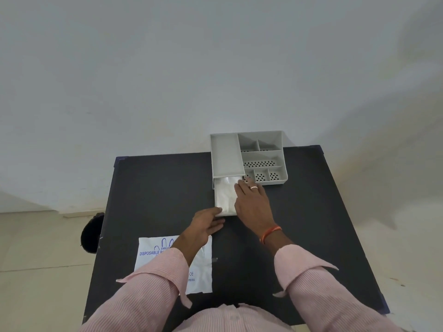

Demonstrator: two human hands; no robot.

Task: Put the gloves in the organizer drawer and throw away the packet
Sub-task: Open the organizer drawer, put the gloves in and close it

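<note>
Bin: a dark round bin point(92, 232) stood on the floor just left of the tabletop point(311, 212).
Packet: the white glove packet point(153, 257) lay flat at the near left, partly under the left sleeve.
Left hand: the left hand point(206, 225) gripped the drawer's near left corner, fingers point(215, 227) curled on it.
Gloves: the pale gloves point(225, 195) lay inside the pulled-out drawer point(217, 188).
Right hand: the right hand point(251, 202) lay flat, fingers straight, pressing the gloves.
Organizer: the grey organizer point(249, 156) sat at the far edge.
</note>
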